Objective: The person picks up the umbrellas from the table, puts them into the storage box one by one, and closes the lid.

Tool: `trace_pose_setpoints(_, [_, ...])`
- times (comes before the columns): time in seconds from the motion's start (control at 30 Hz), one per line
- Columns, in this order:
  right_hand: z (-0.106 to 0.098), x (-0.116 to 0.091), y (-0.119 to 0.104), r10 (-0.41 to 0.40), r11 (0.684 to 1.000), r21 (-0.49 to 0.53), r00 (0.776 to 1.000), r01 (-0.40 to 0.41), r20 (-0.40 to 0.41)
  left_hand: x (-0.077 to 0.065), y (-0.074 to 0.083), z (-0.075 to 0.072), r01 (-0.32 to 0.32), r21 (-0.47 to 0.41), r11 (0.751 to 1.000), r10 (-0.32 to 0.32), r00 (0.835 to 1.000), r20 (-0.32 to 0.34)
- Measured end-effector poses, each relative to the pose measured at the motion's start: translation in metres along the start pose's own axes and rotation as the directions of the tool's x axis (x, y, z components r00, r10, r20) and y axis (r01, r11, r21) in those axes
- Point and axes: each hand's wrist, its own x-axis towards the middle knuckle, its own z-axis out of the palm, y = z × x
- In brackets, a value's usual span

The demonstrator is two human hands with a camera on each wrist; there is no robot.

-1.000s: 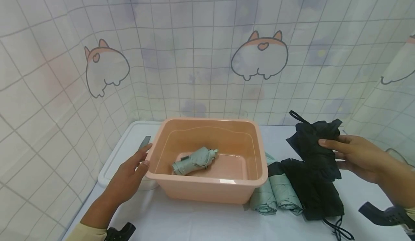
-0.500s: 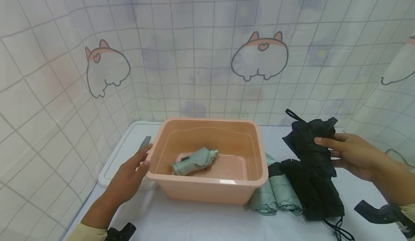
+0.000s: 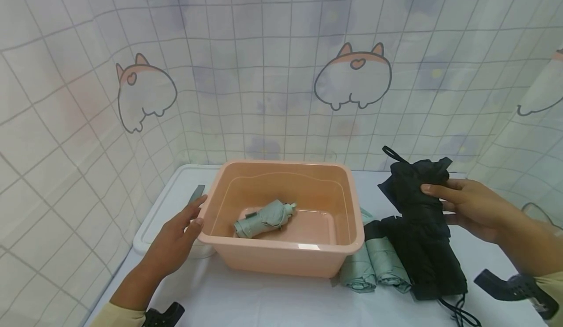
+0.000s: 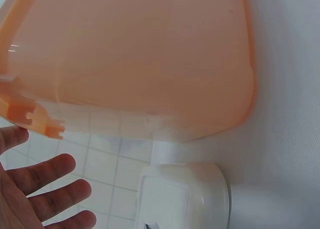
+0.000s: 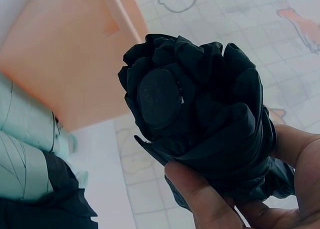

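A peach plastic basin [image 3: 281,259] stands in the middle of the table, with a pale green folded umbrella [image 3: 266,218] lying inside. My left hand [image 3: 176,243] touches the basin's left rim, its fingers spread and fairly straight in the left wrist view. At the right, my right hand [image 3: 470,208] grips a black folded umbrella [image 3: 412,183], thumb on the near side, with its strap loop pointing up. The right wrist view shows the round end [image 5: 160,98] of this umbrella among loose pleats. Below it lie black folded umbrella cloth [image 3: 433,268] with looped cords and pale green rolled umbrellas [image 3: 388,261].
Behind the basin's left side sits a white container [image 3: 173,195] with a grey piece on top. White cloth [image 3: 272,302] covers the table. A tile-patterned curtain [image 3: 264,97] closes off the back and sides.
My right hand has moved slightly left, carrying the black umbrella toward the basin. My left hand, the basin and the other umbrellas have stayed in place.
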Motion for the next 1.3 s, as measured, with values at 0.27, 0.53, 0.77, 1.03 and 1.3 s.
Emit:
trace_pose_setpoints(0.27, [0.005,0.003,-0.005,-0.029,0.999,0.020,0.999,0.029,0.014,0.001,-0.002,0.000,-0.003,-0.007,1.000,0.003,1.000,0.004])
trace_pose_setpoints(0.53, [0.009,0.004,-0.006,-0.040,0.998,0.038,0.999,0.040,0.008,0.001,0.002,-0.002,0.019,0.007,1.000,-0.019,1.000,0.015])
trace_pose_setpoints(0.77, [0.011,0.005,-0.011,-0.032,0.999,0.037,0.999,0.032,0.004,0.000,0.001,-0.001,0.004,0.001,1.000,-0.004,1.000,0.007])
trace_pose_setpoints(1.03, [0.015,0.007,-0.014,-0.032,0.998,0.044,0.999,0.033,-0.006,0.001,0.002,-0.002,0.013,0.010,1.000,-0.013,1.000,0.014])
trace_pose_setpoints(1.3, [0.018,0.009,-0.018,-0.054,0.997,0.047,0.999,0.054,0.002,0.001,0.002,-0.002,0.012,0.009,1.000,-0.012,1.000,0.014])
